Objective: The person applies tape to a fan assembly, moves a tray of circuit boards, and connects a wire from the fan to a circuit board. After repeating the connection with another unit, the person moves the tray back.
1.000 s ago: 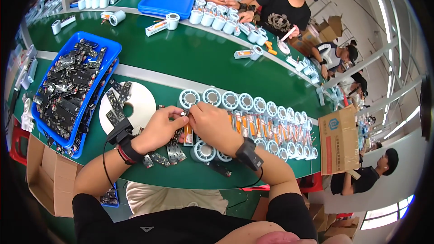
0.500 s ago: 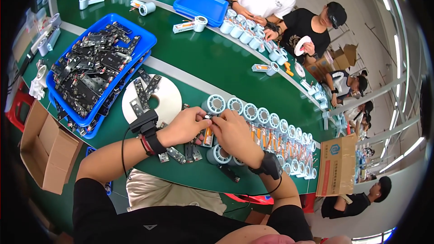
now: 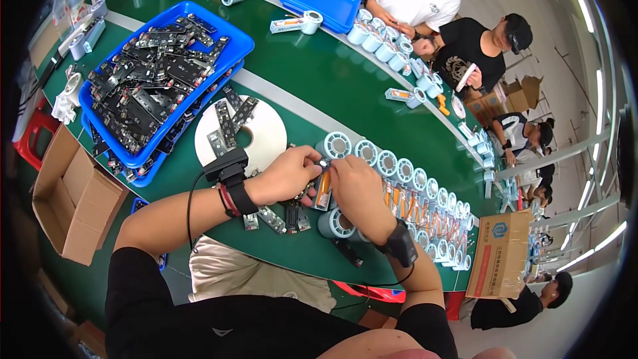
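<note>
My left hand (image 3: 290,174) and my right hand (image 3: 359,191) meet over the near end of a row of light-blue fan units. Both hands have their fingertips closed around a small connector-like piece (image 3: 323,163), too small to make out fully. Just below the fingertips, an orange battery (image 3: 323,190) lies in the handle of a fan unit. One round fan head (image 3: 337,147) stands beyond my fingers, another fan head (image 3: 336,223) nearer to me. Several black circuit boards (image 3: 297,218) lie by my left hand, partly hidden by it.
A blue tray (image 3: 247,48) heaped with circuit boards stands at the left, stacked on another. Beside it lies a white tape roll (image 3: 271,123) with boards on top. An open cardboard box (image 3: 76,193) sits lower left, another carton (image 3: 500,252) at right. Co-workers sit across the green table (image 3: 292,86).
The whole view has shifted, so the table and trays appear farther right. My fingertips stay together at the same fan unit, with the small piece between them.
</note>
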